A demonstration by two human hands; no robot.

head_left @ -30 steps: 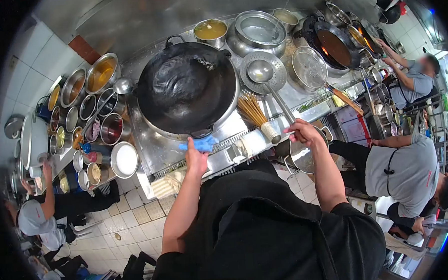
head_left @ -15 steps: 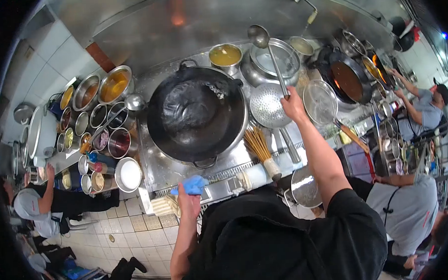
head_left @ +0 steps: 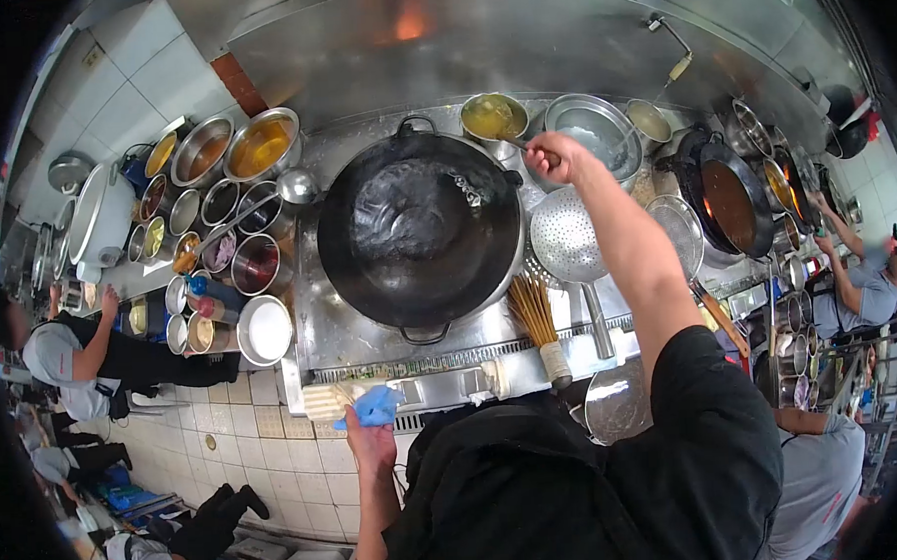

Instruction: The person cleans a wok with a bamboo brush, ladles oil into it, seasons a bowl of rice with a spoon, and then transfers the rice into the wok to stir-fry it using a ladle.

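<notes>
My right hand (head_left: 555, 158) grips a ladle (head_left: 511, 139) by its handle. The ladle's bowl is down in a metal pot of yellow liquid (head_left: 493, 103), hidden from sight. Low at the front, my left hand (head_left: 371, 441) is closed on a blue cloth (head_left: 377, 405), beside a striped folded towel (head_left: 326, 399) at the stove edge. Between the hands sits a large black wok (head_left: 419, 291), wet inside. A perforated skimmer (head_left: 567, 237) lies beneath my right forearm. Just below it rests a bamboo brush (head_left: 535, 311).
A large lidded pot (head_left: 590, 119) stands behind the skimmer. Sauce pans and bowls crowd the left, with another ladle (head_left: 297, 185) across them. At right are a wire strainer (head_left: 675, 232) and a wok of brown liquid (head_left: 730, 203). Co-workers stand on both sides.
My right hand has moved up and left, and the ladle has gone from the air down into the yellow liquid. The blue cloth is slightly lower. The view has shifted.
</notes>
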